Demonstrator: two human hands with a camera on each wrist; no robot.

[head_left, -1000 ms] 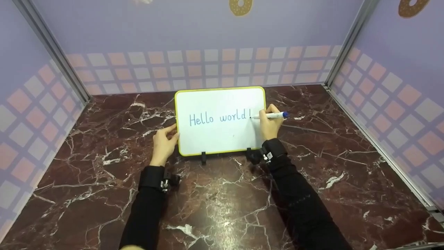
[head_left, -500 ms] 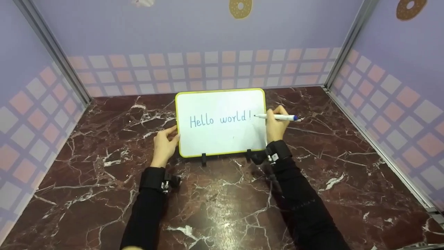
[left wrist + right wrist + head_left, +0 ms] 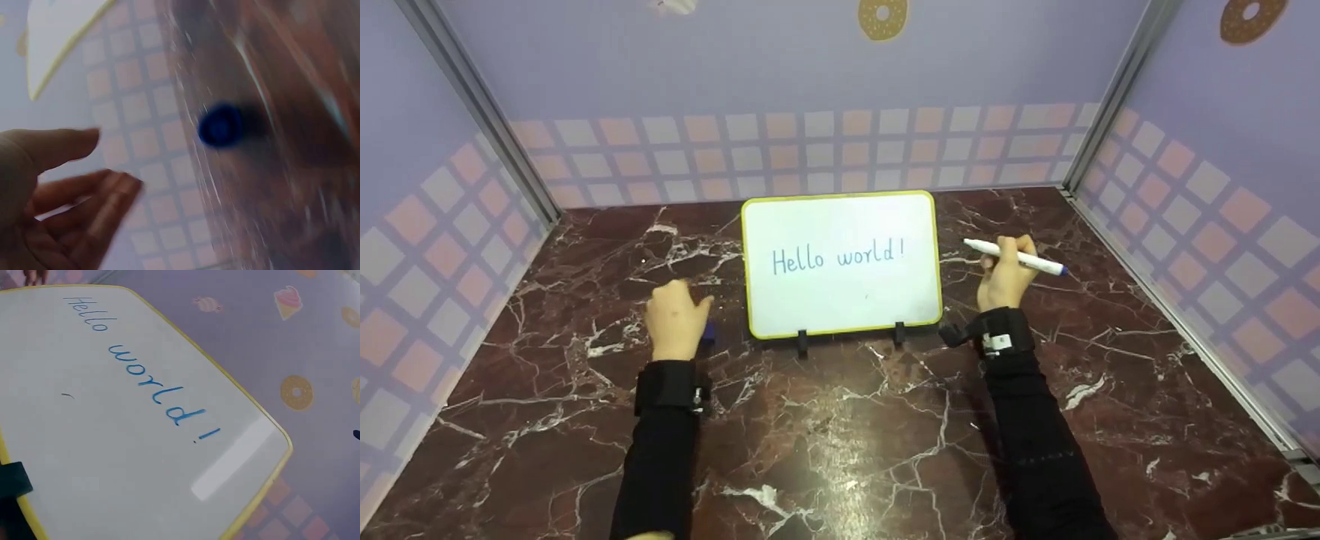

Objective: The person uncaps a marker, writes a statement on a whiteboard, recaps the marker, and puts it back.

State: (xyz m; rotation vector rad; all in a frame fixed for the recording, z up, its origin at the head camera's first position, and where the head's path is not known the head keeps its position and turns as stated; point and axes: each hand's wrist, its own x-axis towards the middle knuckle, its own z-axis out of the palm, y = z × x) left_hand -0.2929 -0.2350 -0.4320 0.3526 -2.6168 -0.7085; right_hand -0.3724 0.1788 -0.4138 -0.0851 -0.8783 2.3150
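Note:
The whiteboard (image 3: 840, 292) with a yellow rim stands on a black stand and bears "Hello world!" in blue writing (image 3: 135, 370). To its right, my right hand (image 3: 1006, 274) holds a white marker (image 3: 1031, 261) with a blue end, its dark tip pointing left and clear of the board. My left hand (image 3: 676, 319) is left of the board, not touching it. In the left wrist view its thumb and loosely bent fingers (image 3: 93, 208) are apart with nothing between them. Just right of that hand is a small blue piece (image 3: 709, 332), round and blurred in the left wrist view.
Dark red marbled tabletop (image 3: 825, 435) lies under everything. A checked lilac wall (image 3: 810, 150) closes off the back, with more walls at both sides and metal posts in the corners. Black stand feet (image 3: 802, 343) jut out below the board.
My right hand has drawn the marker away from the board to the right. My left hand has let go of the board's left edge and moved left, uncovering the blue piece.

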